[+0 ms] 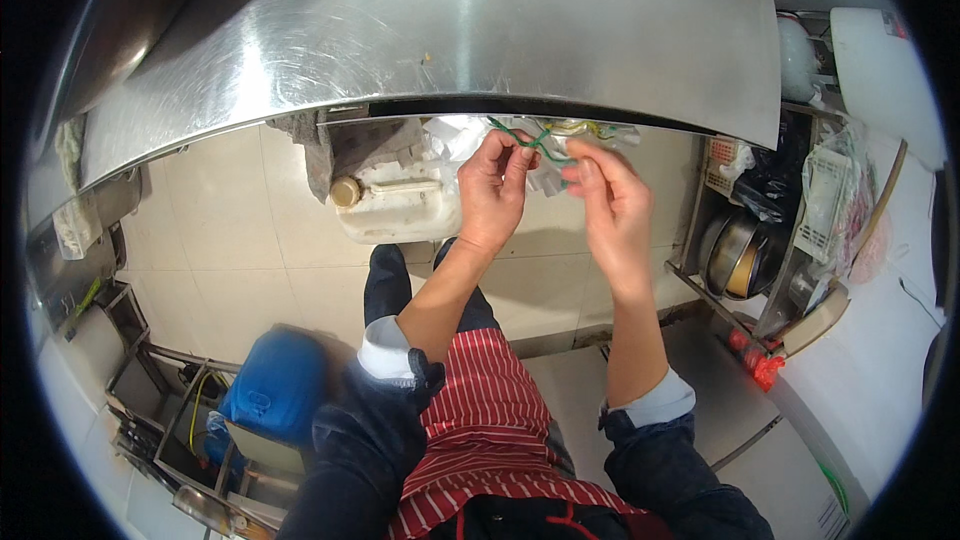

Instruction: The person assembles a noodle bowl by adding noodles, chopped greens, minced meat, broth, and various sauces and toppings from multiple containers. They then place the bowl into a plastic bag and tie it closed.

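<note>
A thin green cord (545,148) is stretched between my two hands, just below the front edge of the steel counter (500,30). My left hand (492,192) pinches it between thumb and fingers. My right hand (615,202), slightly blurred, has its thumb and fingers closed at the cord's other side. Behind the fingers lie crumpled white pieces (455,138), perhaps paper or plastic, and some yellowish strands (580,127). The counter edge partly hides them.
A white jug (400,215) with a brown cap stands on the tiled floor, beside a hanging grey cloth (315,155). A blue plastic drum (275,385) sits at the lower left. On the right, a rack holds metal pans (730,255) and a white basket (825,200).
</note>
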`<state>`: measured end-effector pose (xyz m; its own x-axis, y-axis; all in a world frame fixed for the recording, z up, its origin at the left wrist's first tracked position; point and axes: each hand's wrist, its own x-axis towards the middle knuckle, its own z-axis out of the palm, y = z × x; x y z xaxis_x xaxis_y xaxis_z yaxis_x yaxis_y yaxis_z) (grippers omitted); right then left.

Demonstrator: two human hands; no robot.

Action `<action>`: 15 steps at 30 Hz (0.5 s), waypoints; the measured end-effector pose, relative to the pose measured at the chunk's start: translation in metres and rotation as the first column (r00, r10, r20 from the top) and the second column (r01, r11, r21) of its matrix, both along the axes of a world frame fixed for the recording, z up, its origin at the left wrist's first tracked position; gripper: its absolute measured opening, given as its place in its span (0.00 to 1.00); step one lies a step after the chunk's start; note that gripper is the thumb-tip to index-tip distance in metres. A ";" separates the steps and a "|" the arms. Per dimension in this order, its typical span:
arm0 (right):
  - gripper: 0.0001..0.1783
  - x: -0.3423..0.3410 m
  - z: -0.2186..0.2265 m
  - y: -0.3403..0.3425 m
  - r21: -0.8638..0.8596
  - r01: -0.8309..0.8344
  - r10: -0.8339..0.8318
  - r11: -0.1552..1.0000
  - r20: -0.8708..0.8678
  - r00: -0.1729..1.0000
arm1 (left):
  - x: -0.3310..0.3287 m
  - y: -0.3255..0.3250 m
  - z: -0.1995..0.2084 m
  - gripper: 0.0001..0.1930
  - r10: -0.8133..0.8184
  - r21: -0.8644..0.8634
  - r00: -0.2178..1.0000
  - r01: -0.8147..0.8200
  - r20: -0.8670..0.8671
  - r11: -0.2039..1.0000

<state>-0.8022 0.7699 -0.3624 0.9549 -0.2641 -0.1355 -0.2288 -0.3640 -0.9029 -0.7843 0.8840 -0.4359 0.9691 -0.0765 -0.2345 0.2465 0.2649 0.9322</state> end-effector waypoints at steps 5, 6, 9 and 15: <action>0.13 0.012 -0.012 0.005 -0.544 -0.147 0.252 0.826 0.122 0.960 | -0.010 0.002 0.001 0.01 -0.010 -0.206 0.998 -0.003 -0.060 0.979; 0.14 0.013 -0.013 0.006 -0.605 -0.147 0.276 0.783 0.125 0.953 | -0.012 0.005 0.002 0.01 -0.038 -0.151 0.999 0.032 -0.033 0.988; 0.13 0.015 -0.014 0.005 -0.669 -0.121 0.362 0.734 0.234 0.902 | -0.016 0.012 0.007 0.01 -0.090 -0.019 0.996 0.090 0.002 0.996; 0.08 0.021 -0.013 -0.002 -0.368 -0.017 0.160 0.930 0.360 0.919 | -0.028 0.022 0.018 0.01 0.016 0.250 0.995 -0.040 0.099 0.967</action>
<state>-0.7811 0.7680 -0.3752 0.9356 -0.1380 0.3250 0.1513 -0.6750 -0.7221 -0.8118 0.9062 -0.4182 0.9889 0.0006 -0.1486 0.1485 0.0247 0.9886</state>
